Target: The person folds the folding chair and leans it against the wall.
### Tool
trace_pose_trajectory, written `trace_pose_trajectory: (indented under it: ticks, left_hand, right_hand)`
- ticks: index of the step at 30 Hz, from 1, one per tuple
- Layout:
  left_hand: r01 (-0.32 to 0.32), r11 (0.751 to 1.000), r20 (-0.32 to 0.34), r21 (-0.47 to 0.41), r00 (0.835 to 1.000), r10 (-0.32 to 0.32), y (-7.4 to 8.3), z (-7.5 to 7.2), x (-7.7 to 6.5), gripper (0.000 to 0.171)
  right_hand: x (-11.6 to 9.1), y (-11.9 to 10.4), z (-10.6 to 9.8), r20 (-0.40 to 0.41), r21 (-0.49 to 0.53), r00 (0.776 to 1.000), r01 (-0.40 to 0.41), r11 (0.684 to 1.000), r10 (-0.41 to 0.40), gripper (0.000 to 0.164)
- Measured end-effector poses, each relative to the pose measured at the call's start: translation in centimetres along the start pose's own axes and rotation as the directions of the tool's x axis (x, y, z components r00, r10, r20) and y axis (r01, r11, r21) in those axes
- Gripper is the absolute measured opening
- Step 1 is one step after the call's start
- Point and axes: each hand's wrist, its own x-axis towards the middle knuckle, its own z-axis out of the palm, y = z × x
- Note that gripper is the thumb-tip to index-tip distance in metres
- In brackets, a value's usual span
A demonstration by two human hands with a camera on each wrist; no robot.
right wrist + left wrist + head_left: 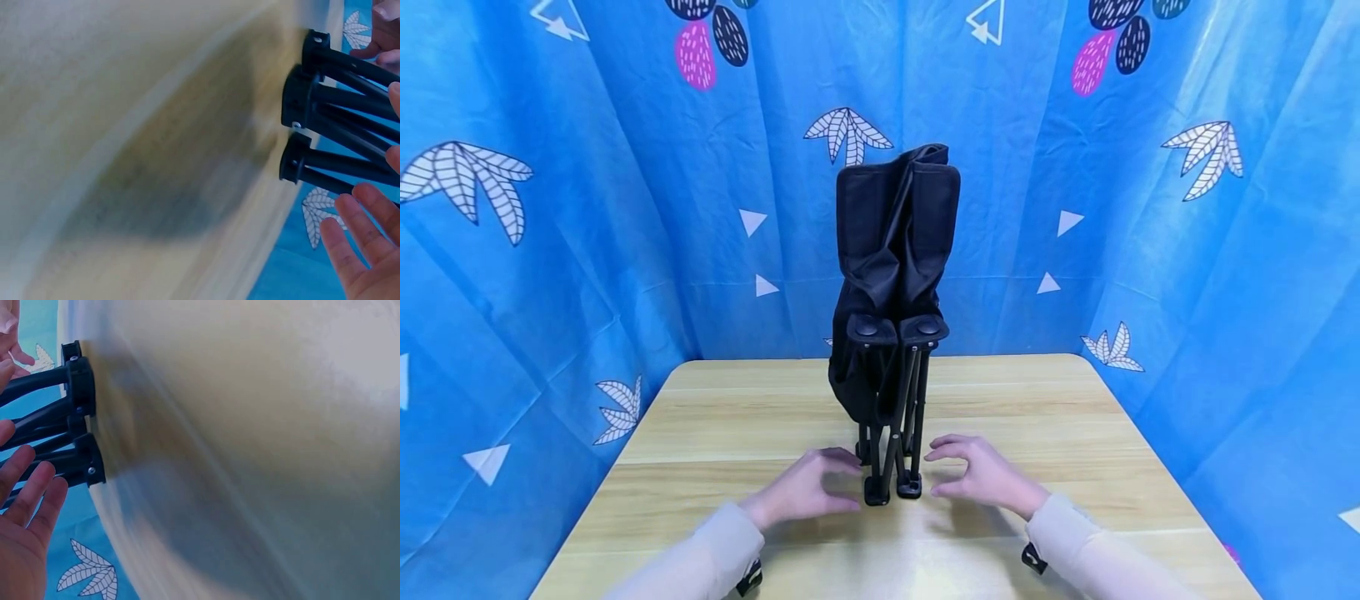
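Observation:
A black folding camp chair (891, 275) stands upright and folded on the table, its fabric bunched above thin dark legs (917, 408). Its black plastic feet (81, 387) rest on the wood in both wrist views. To the left of the legs is my left hand (812, 487), fingers spread in a loose curve with nothing between them. My right hand (977, 479) mirrors it on the other side, thumb and fingers apart and facing the legs. In the right wrist view, the right fingers (362, 228) are beside the chair's legs.
The light wooden table (715, 425) carries the chair near its middle. A blue curtain (760, 167) with leaf and triangle prints hangs behind the table and along both sides. Dark straps show at both sleeve cuffs (1060, 525).

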Motion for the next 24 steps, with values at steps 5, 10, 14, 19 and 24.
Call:
trace_pose_trajectory:
  ticks: [5,10,14,19,24]
  left_hand:
    - [0.016,1.0,0.014,0.019,1.0,-0.017,0.2,0.7,-0.1,0.046]
    - [-0.013,0.999,0.0,0.031,1.0,0.013,0.1,1.4,-0.3,0.044]
    - [-0.037,0.998,-0.014,0.052,0.999,0.038,-0.2,1.9,-0.4,0.042]
    - [-0.027,0.997,-0.015,0.076,0.999,0.028,-0.5,2.4,-0.5,0.042]
    - [-0.025,0.995,-0.017,0.096,0.999,0.027,-0.5,2.7,-0.3,0.042]
  right_hand:
    - [-0.2,0.0,1.0,0.022,0.014,1.0,-0.011,1.0,0.011,0.046]
    - [-0.4,0.0,1.8,0.034,0.014,0.999,-0.018,1.0,0.017,0.043]
    - [-0.5,0.0,2.3,0.054,0.008,0.998,-0.034,0.999,0.034,0.045]
    - [-0.5,0.3,3.1,0.074,-0.013,0.996,-0.054,0.998,0.055,0.045]
    - [-0.6,0.4,3.8,0.083,-0.025,0.995,-0.045,0.999,0.046,0.044]
